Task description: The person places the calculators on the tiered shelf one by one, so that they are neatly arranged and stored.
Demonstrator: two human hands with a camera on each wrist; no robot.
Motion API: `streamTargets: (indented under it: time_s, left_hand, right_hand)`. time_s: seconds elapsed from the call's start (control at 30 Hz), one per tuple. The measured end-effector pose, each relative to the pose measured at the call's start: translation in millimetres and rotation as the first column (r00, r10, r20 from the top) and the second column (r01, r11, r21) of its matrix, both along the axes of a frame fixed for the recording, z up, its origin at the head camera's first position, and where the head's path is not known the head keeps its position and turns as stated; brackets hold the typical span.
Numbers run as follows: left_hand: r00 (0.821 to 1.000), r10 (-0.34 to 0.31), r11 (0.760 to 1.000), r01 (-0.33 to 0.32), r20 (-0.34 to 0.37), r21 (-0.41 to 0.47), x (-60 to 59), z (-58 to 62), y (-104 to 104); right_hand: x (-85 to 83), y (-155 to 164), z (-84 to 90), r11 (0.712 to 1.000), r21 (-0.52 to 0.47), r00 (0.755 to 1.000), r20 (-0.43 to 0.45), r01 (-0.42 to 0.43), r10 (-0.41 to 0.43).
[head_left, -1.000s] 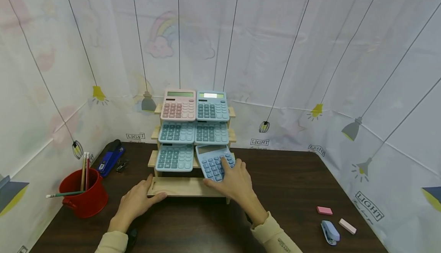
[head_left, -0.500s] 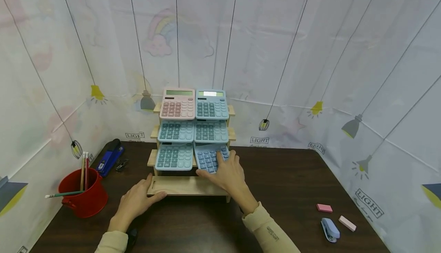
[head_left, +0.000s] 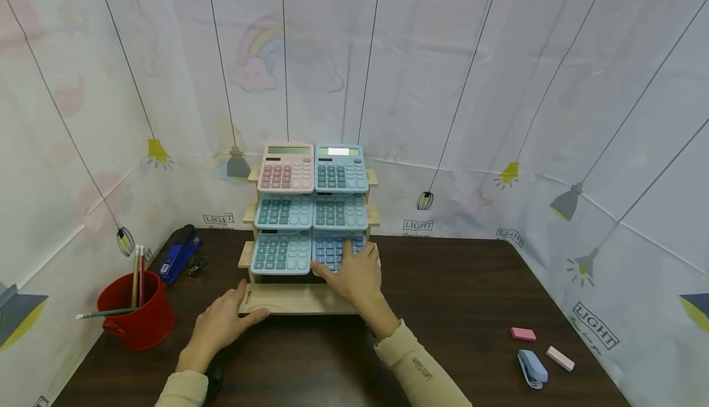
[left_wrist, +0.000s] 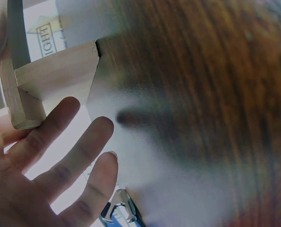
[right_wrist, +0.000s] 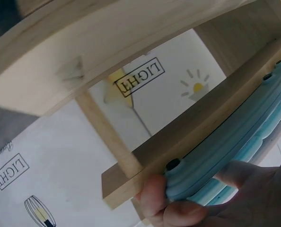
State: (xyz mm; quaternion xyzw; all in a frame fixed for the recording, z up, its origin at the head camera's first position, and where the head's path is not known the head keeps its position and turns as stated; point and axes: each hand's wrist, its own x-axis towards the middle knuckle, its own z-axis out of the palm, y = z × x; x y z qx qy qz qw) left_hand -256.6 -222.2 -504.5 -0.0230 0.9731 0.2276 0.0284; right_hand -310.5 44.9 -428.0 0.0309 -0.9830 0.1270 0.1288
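Note:
A tiered wooden rack [head_left: 296, 299] stands on the dark table with calculators on its upper tiers. My right hand [head_left: 354, 274] grips a blue calculator [head_left: 327, 250] on the third tier from the top, at the right. In the right wrist view, fingers [right_wrist: 154, 196] curl at the end of the blue calculator [right_wrist: 216, 151], close against the wooden ledge. My left hand [head_left: 218, 321] holds the left end of the bare bottom tier between thumb and index finger. The left wrist view shows its other fingers [left_wrist: 79, 151] spread past the rack's corner [left_wrist: 29, 111].
A pink calculator [head_left: 286, 167] and several blue ones, such as the top right one [head_left: 340, 179], fill the tiers above. At left are a red bucket [head_left: 135, 321] with pencils and a blue stapler [head_left: 180, 253]. Erasers [head_left: 523, 334] and a small stapler [head_left: 533, 369] lie at right.
My right hand has moved the tilted blue calculator back and left, straightening it on the tier beside its neighbour. My left hand has stayed at the rack's end.

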Motion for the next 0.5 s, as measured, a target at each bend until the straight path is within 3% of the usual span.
streamTargets:
  time_s: [0.27,0.5]
  left_hand:
    - [1.000,0.014,1.000,-0.014,-0.001,0.000,-0.6,0.5,-2]
    - [1.000,-0.006,1.000,0.006,-0.023,-0.019,-1.9,1.9,-3]
  right_hand:
    - [0.5,-5,1.0,1.000,0.006,1.000,-0.002,0.000,0.000]
    - [1.8,17,3.7,0.999,0.001,0.999,0.000,-0.048,0.048]
